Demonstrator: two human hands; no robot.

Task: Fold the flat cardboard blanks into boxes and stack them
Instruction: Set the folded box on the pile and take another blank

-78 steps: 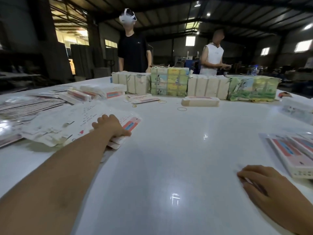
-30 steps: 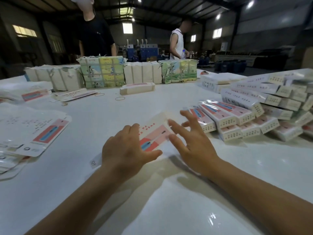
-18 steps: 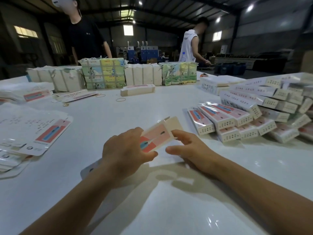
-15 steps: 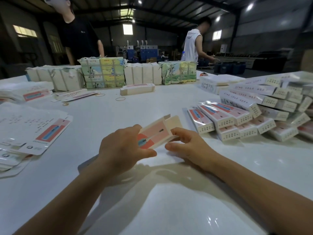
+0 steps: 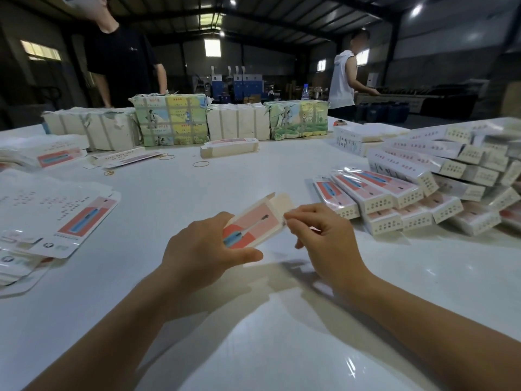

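A pink and white cardboard blank [image 5: 253, 224] with a toothbrush picture is held just above the white table [image 5: 231, 351], partly opened into a box shape. My left hand [image 5: 203, 249] grips its near end, thumb underneath. My right hand [image 5: 321, 235] pinches the flap at its far right corner. More flat blanks [image 5: 59, 215] lie in a loose pile at the left. Several folded boxes [image 5: 417, 193] are stacked in rows at the right.
Wrapped bundles of blanks [image 5: 172, 119] line the far side of the table, with one folded box [image 5: 229, 148] and rubber bands [image 5: 200, 164] in front. Two people stand behind: one in black [image 5: 121, 57], one in white [image 5: 344, 77].
My left hand took a blank from the left pile and brought it to the middle. Both hands lifted it off the table, and its end flaps have opened up.
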